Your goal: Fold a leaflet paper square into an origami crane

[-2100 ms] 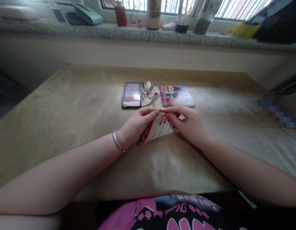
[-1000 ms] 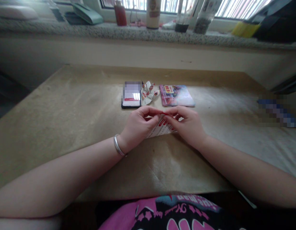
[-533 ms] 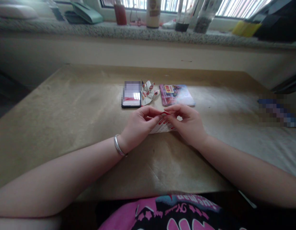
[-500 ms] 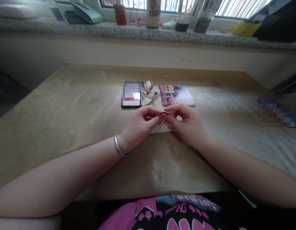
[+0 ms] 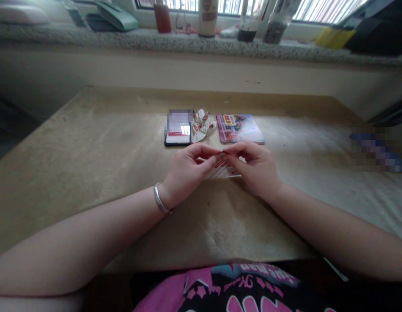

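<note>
Between my two hands is a sheet of paper [image 5: 224, 171], white with red print and a red upper edge. My left hand [image 5: 192, 171], with a silver bangle [image 5: 160, 198] at its wrist, pinches that edge between thumb and fingers. From the other side my right hand [image 5: 256, 169] pinches the same edge, the fingertips of both hands nearly meeting. The paper's lower part shows below the fingers; the rest is hidden behind them. Just beyond my hands lie a phone [image 5: 178, 130], some crumpled printed paper [image 5: 202, 125] and a colourful booklet [image 5: 240, 128].
The table [image 5: 106, 143] has a tan covering. Behind it runs a speckled stone windowsill [image 5: 175, 43] with a red-filled container [image 5: 162, 18], a pale bottle [image 5: 207, 17] and other items. A blurred-out bluish item [image 5: 379, 151] lies at the table's right edge.
The red edge, bent up in a small peak before, now looks flatter between my fingertips. The lower edge of the paper has shifted slightly upward. Both hands stay in nearly the same place.
</note>
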Demonstrator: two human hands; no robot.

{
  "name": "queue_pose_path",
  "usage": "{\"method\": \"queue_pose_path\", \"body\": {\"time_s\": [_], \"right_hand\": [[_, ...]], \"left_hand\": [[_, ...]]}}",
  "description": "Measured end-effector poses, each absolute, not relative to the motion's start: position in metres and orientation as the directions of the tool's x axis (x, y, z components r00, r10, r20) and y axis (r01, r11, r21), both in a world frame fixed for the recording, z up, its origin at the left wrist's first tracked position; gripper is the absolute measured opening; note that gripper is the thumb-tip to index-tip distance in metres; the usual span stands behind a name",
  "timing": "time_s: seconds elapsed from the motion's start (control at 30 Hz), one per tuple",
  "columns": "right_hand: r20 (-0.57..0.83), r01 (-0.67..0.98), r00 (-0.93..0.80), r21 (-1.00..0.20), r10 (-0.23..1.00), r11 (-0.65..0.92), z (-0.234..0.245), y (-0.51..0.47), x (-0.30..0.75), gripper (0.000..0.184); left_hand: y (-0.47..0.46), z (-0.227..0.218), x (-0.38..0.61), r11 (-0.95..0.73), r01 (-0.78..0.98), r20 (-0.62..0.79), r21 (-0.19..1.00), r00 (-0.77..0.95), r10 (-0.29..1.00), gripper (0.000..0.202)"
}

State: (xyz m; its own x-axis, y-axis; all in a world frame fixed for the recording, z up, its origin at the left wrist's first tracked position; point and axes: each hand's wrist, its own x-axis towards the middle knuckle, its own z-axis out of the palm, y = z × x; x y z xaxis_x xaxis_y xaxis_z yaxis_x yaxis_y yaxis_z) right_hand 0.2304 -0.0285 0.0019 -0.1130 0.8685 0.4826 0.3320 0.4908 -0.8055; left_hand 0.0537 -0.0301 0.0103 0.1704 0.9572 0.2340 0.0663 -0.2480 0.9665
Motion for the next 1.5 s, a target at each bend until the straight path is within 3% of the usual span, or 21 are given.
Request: {"method": "queue_pose_path", "body": {"time_s": [0.37, 0.67, 1.0, 1.3, 1.5], "right_hand": [[0.477, 0.308, -0.103, -0.819, 0.873, 0.484, 0.000, -0.028, 0.229, 0.007], [0.471, 0.284, -0.108, -0.829, 0.875, 0.482, 0.000, -0.029, 0.230, 0.006], [0.299, 0.354, -0.104, -0.880, 0.949, 0.316, 0.006, -0.023, 0.226, 0.015], [0.217, 0.305, -0.144, -0.918, 0.966, 0.252, 0.009, -0.012, 0.216, 0.013], [0.177, 0.463, -0.200, -0.850, 0.964, 0.253, 0.018, -0.001, 0.214, 0.011]], "left_hand": [[-0.030, 0.009, 0.054, -0.269, 0.068, 0.255, 0.961, 0.170, 0.952, 0.020], [-0.030, 0.016, 0.052, -0.395, 0.142, 0.362, 0.907, 0.211, 0.908, 0.016], [-0.020, 0.011, 0.047, -0.371, 0.223, 0.336, 0.901, 0.181, 0.924, 0.012], [-0.019, 0.011, 0.041, -0.352, 0.271, 0.312, 0.896, 0.181, 0.933, 0.015], [-0.014, 0.012, 0.039, -0.327, 0.308, 0.287, 0.894, 0.168, 0.943, 0.015]]}}
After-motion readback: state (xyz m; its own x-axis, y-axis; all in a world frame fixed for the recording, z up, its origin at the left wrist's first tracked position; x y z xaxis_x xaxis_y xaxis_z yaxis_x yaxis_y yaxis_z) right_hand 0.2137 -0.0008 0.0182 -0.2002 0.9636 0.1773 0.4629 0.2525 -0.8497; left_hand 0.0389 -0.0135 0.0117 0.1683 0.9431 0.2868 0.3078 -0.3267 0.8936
